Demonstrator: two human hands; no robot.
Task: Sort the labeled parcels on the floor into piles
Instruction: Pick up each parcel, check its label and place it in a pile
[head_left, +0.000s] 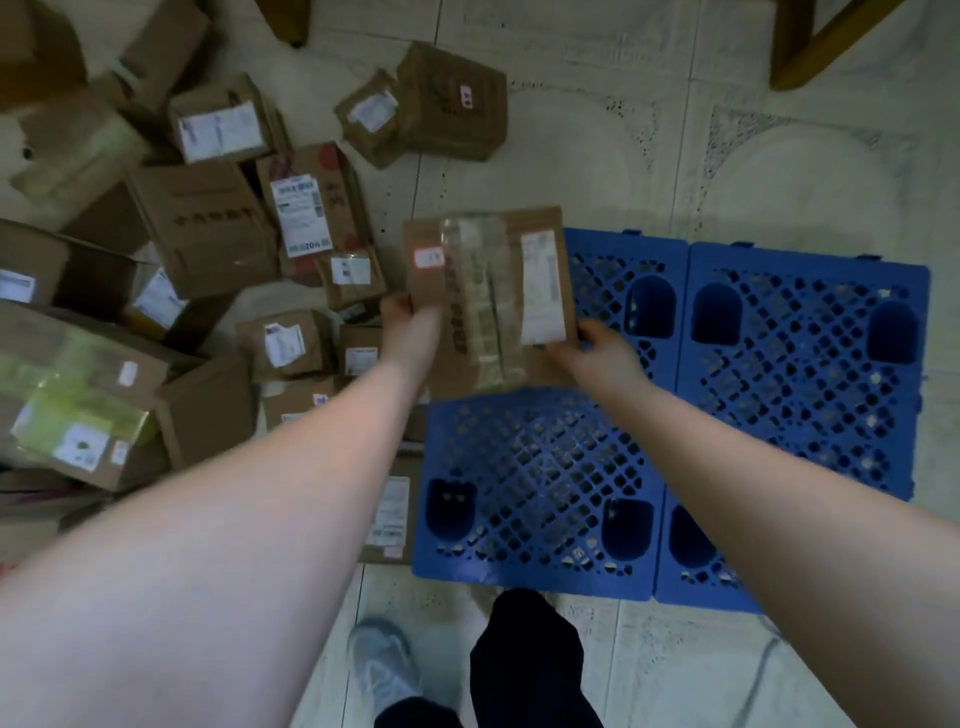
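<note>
I hold a flat brown cardboard parcel (488, 296) in both hands above the near-left corner of the blue pallets. It has clear tape down its middle, a long white label on its right side and a small orange-edged sticker at upper left. My left hand (410, 317) grips its left edge. My right hand (597, 345) grips its lower right corner, thumb on top by the label. Several labeled cardboard parcels (301, 208) lie jumbled on the floor to the left.
Blue perforated plastic pallets (800, 364) cover the floor at right and below the parcel. Two boxes (431, 104) sit apart at the top centre. A flat parcel (389, 514) lies against the pallet's left edge. My shoe (379, 665) and dark trouser leg are at the bottom. Wooden furniture legs (821, 41) stand top right.
</note>
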